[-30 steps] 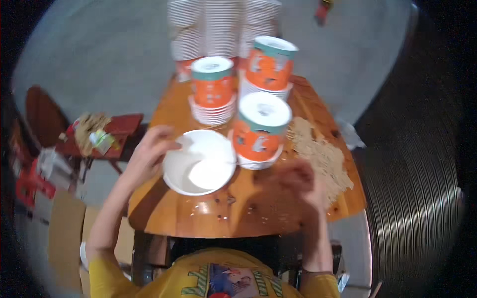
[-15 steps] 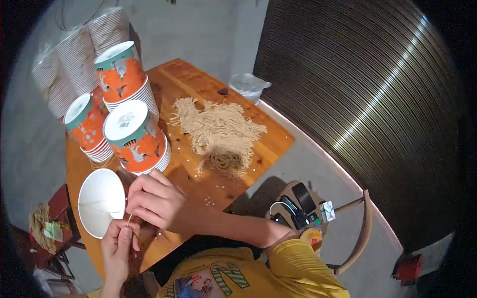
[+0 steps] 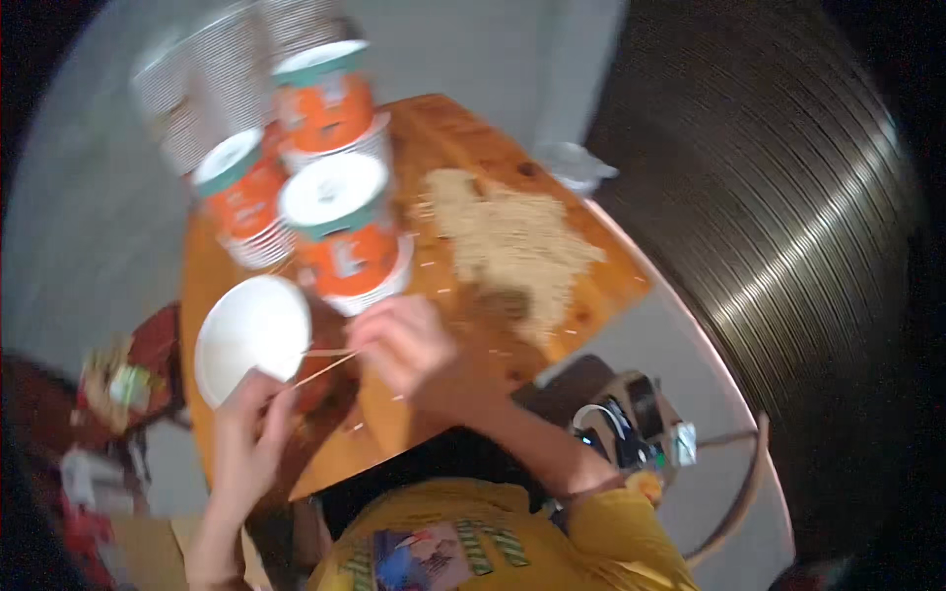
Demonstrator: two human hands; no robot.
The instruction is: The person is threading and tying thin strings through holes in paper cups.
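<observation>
A length of thin tan cord (image 3: 325,370) is stretched between my two hands, and one strand also reaches the rim of a white-lined paper bucket (image 3: 232,330). My left hand (image 3: 254,424) pinches the cord at the near edge of the bucket's mouth. To its right, my right hand (image 3: 406,345) has its fingers closed on the other part of the cord. The bucket is tilted, its mouth facing up and left. Motion blur hides the fingertips' detail.
Stacks of orange and green paper buckets (image 3: 335,202) stand upside down behind the hands. A heap of tan cords (image 3: 522,246) spreads over the wooden table (image 3: 434,118). A chair (image 3: 754,492) holding small items stands at right; a red stool (image 3: 158,340) is at left.
My right hand has drawn away to the right from the left hand, opening a gap with cord across it. The whole view has shifted, so things appear farther right.
</observation>
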